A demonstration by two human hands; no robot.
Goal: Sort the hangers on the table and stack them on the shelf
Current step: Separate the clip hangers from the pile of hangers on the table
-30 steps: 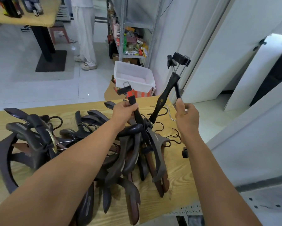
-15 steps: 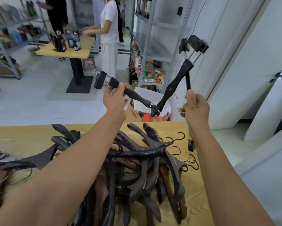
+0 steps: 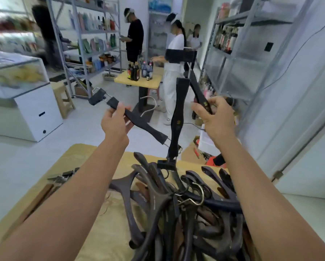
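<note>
A dark clip hanger (image 3: pixel 144 127) is in the air above the far edge of the table (image 3: pixel 94 232), slanting down from 10 o'clock toward 4 o'clock. It has a clip at each end, and its metal hook (image 3: pixel 148 104) sticks up from the middle. My left hand (image 3: pixel 116 123) holds it near the upper end, with fingers (image 3: pixel 120 110) and thumb pinching the bar. At 3 o'clock from there my right hand (image 3: pixel 214 117) grips a second clip hanger (image 3: pixel 198 89), fingers (image 3: pixel 201 112) curled round its bar, which leans up toward 11 o'clock. Just beside that hand, at its 9 o'clock, an upright bar (image 3: pixel 177 113) stands almost vertical, with a wide clip at its top and another at its foot. I cannot tell what holds it, or whether its lower clip touches what lies under it. Below, at 6 o'clock, the pile of hangers (image 3: pixel 176 204) lies tangled on the table between my forearms, dark wooden arms and wire hooks crossed over one another. A grey metal shelf (image 3: pixel 242 59) rises at 2 o'clock. At 12 o'clock, well apart, people (image 3: pixel 174 53) stand round a small table (image 3: pixel 139 81) with bottles (image 3: pixel 135 70) on it.
</note>
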